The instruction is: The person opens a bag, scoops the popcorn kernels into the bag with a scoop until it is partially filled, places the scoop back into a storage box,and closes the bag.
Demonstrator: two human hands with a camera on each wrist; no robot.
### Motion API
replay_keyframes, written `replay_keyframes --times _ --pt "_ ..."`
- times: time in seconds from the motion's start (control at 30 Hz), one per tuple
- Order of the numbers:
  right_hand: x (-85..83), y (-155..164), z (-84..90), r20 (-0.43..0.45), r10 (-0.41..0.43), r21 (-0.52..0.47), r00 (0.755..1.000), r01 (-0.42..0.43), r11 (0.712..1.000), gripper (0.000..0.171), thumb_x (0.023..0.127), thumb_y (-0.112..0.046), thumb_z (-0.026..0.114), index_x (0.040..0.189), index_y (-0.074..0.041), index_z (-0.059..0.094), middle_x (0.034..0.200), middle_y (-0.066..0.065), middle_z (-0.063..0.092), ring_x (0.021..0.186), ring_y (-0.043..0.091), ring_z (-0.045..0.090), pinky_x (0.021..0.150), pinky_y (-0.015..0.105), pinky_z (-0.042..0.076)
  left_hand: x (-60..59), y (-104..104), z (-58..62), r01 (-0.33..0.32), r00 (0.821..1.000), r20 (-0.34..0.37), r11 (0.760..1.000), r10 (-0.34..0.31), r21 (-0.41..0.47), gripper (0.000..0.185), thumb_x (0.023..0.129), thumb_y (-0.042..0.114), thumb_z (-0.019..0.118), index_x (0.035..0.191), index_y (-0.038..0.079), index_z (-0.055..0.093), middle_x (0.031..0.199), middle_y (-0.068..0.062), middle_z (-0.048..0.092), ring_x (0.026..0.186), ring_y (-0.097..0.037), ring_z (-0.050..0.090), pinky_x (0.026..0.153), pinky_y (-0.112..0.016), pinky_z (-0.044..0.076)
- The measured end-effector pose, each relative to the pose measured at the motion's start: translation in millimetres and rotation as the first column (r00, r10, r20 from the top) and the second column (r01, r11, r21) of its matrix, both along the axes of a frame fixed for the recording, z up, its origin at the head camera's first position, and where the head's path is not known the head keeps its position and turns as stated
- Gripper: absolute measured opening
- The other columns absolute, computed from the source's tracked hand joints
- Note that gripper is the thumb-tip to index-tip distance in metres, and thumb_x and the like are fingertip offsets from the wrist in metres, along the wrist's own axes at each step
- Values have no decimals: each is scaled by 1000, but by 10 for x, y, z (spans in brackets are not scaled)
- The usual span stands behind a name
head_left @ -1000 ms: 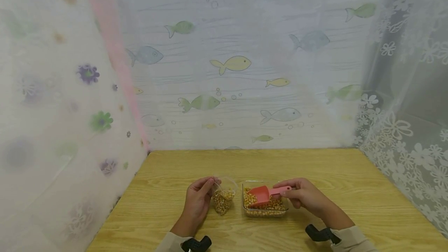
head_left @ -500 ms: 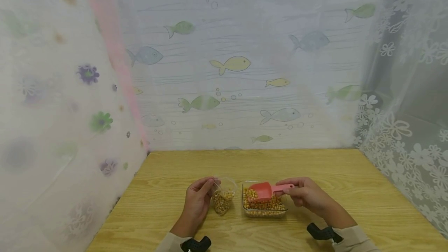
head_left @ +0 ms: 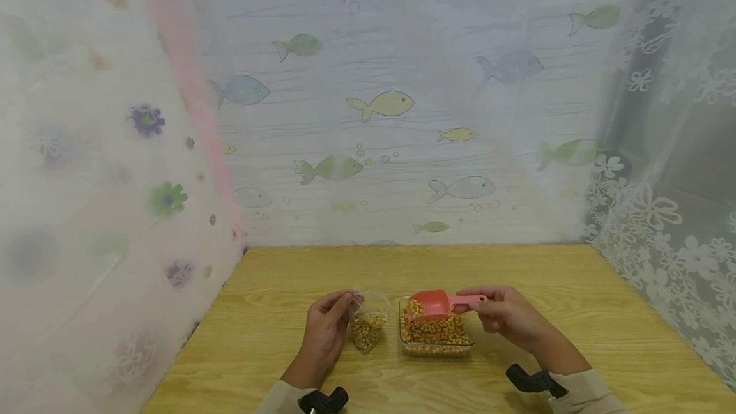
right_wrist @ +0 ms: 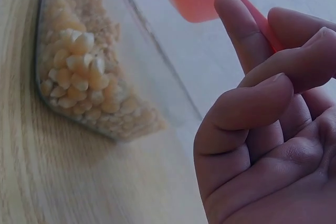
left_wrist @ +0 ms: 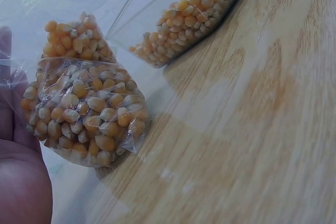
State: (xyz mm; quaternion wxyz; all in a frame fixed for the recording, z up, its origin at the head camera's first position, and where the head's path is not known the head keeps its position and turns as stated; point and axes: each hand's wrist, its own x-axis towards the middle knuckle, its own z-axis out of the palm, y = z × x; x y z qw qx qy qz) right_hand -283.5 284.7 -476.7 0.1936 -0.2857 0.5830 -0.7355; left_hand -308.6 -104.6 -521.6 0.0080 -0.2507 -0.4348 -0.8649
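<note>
My left hand [head_left: 326, 328] pinches the rim of a clear plastic bag [head_left: 365, 331] that bulges with corn kernels [left_wrist: 86, 103]; its mouth gapes toward the container. To the right, a rectangular glass container [head_left: 437, 349] holds a bed of loose corn kernels [head_left: 434, 331]. Over its back part, my right hand [head_left: 508, 315] grips a pink scoop [head_left: 432, 304] by the handle, with some kernels lying at the scoop's front lip. The right wrist view shows the scoop's red-pink underside above the glass wall, thumb and fingers round the handle.
The wooden table [head_left: 299, 267] runs back to a hanging sheet printed with fish [head_left: 379, 104]. Flowered sheets close in the left and right sides. A black wrist mount [head_left: 324, 399] sits on each sleeve.
The right hand has raised the scoop out of the kernels, up and slightly to the right, with kernels in it. The left hand and bag have stayed almost still.
</note>
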Motion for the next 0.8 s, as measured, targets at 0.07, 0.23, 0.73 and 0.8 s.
replay_keyframes --times 0.07,0.23,0.73,0.8 --pt "-2 -4 27 -13 -2 -5 1000 2 1000 38 110 -1 40 142 -6 62 122 4 77 55 17 24 56 34 21 -7 5 2 -6 1000 1 1000 6 -2 24 106 0 54 118 -3 76 107 -2 80 102 -14 75 92 -27 59" --pt "-17 -29 101 -24 -8 -11 1000 8 1000 39 110 -1 40 142 -5 62 121 3 77 56 18 24 57 36 21 -15 6 -7 -6 1000 -9 1000 6 0 27 106 -1 53 116 2 78 107 -2 80 102 -14 75 91 -26 59" --pt "-78 -332 435 -91 -48 39 995 52 998 35 109 -4 47 141 0 60 118 6 78 61 20 28 62 38 25 -6 15 0 -10 1000 1 1000 10 2 29 107 -1 53 112 7 80 106 -2 80 99 -14 75 89 -26 59" --pt "-84 -382 462 -90 -55 50 994 60 997 35 109 -5 49 141 2 59 118 7 78 60 19 29 62 39 24 -4 13 3 -8 1000 5 1000 8 4 29 107 -1 52 113 5 80 106 -2 80 98 -13 75 89 -26 59"
